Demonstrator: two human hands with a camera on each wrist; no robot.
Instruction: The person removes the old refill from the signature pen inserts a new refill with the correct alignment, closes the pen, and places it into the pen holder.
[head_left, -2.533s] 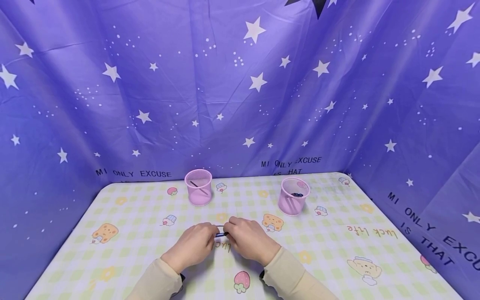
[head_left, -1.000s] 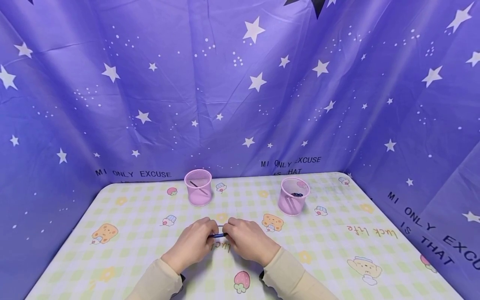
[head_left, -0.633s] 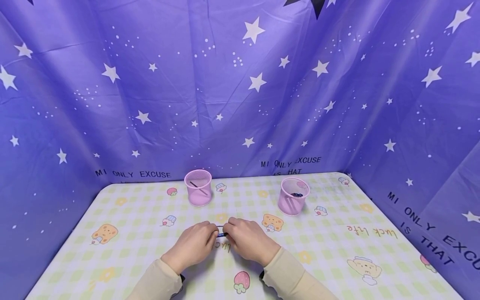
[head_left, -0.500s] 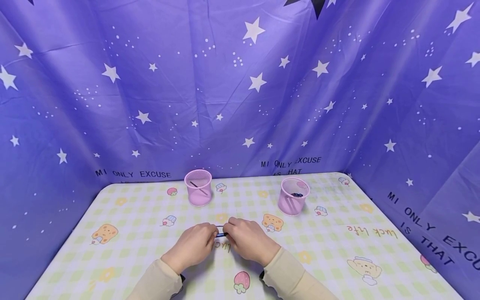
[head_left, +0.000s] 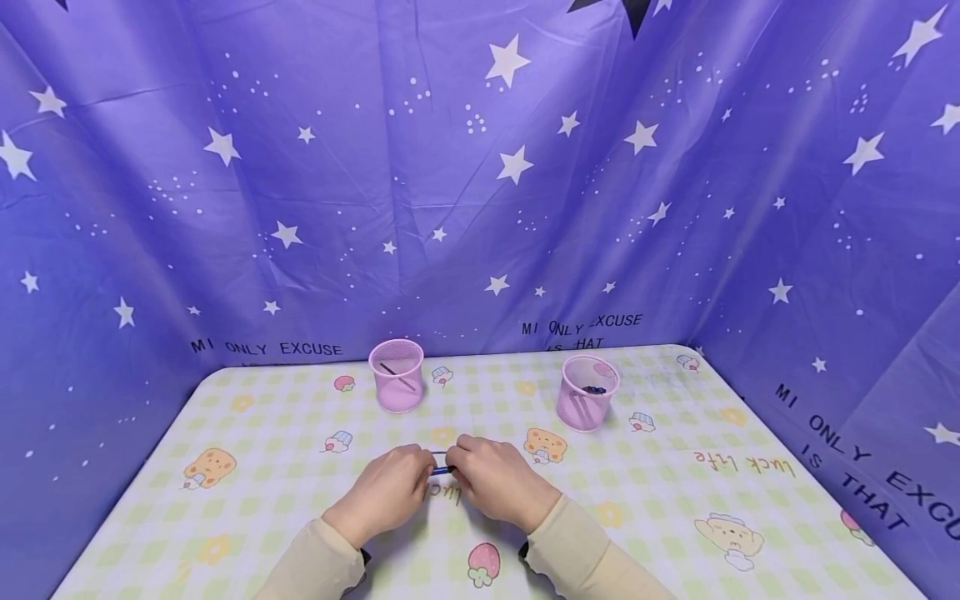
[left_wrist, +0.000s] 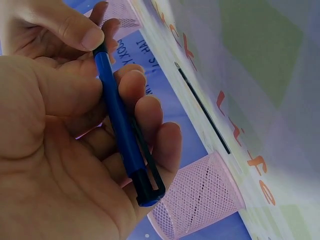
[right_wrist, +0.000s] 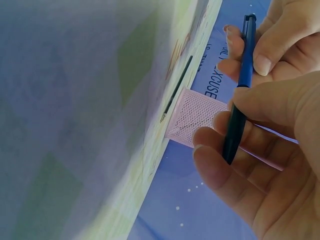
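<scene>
Both hands hold one pen above the middle of the table. My left hand (head_left: 386,492) grips its blue barrel (left_wrist: 117,112), thumb on one side and curled fingers on the other; the black clip end points back toward the palm. My right hand (head_left: 506,483) pinches the dark front section (right_wrist: 235,132) between thumb and fingers, its tapered end pointing into that hand. A thin dark pen refill (left_wrist: 205,107) with a metal tip lies on the tablecloth just beyond the hands. In the head view, fingers hide most of the pen and both ends of the refill.
At the back left stands a pink mesh cup (head_left: 399,400) with a thin dark stick inside. Another pink mesh cup (head_left: 583,414), farther right, holds several small dark pieces. A purple star-patterned curtain (head_left: 450,167) rises behind the checked tablecloth (head_left: 285,517).
The left fingers shifted away along the barrel about a second ago, showing more of it, then came back toward the right hand. The right hand, cups and refill stay in place.
</scene>
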